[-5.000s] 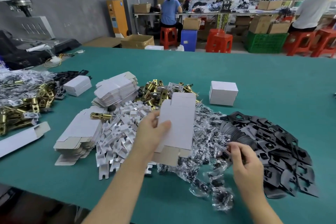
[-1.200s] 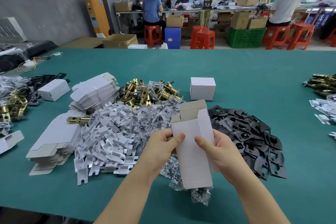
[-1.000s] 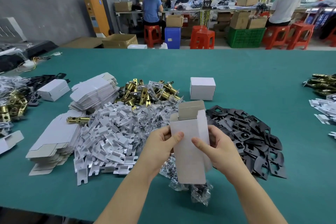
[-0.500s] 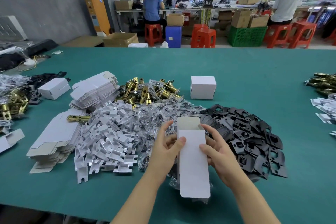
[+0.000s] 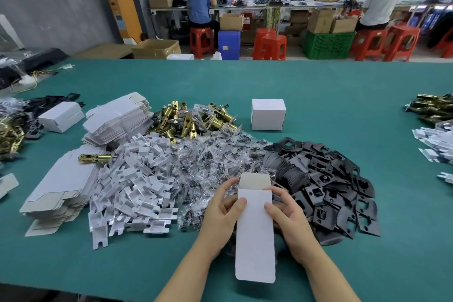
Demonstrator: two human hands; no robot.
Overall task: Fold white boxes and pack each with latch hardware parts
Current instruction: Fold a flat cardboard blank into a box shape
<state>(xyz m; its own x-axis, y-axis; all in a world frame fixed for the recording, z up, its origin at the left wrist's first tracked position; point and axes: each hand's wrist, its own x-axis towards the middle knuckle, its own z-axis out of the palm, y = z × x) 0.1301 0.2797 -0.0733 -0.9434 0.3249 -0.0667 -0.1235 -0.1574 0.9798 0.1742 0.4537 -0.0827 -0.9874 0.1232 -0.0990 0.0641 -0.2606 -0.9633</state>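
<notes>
A half-folded white box (image 5: 255, 235) is held between both hands above the front of the green table (image 5: 318, 95), its long white flap toward me and a grey inner flap at its far end. My left hand (image 5: 224, 213) grips its left side with the thumb on top. My right hand (image 5: 288, 213) grips the right side the same way. Behind it lie heaps of bagged screws (image 5: 215, 162), black plates (image 5: 328, 179), white brackets (image 5: 137, 186) and brass latches (image 5: 193, 120). One folded white box (image 5: 268, 114) stands beyond.
Stacks of flat box blanks (image 5: 117, 117) (image 5: 61, 184) lie at the left, with another folded box (image 5: 61, 116) and more brass parts (image 5: 9, 135). More latches (image 5: 434, 108) and brackets (image 5: 436, 142) sit at the right edge. People work at benches behind.
Five seconds ago only my left hand held the box while my right picked among the parts. Since then both hands took it, turned it and lowered it toward me, long flap forward.
</notes>
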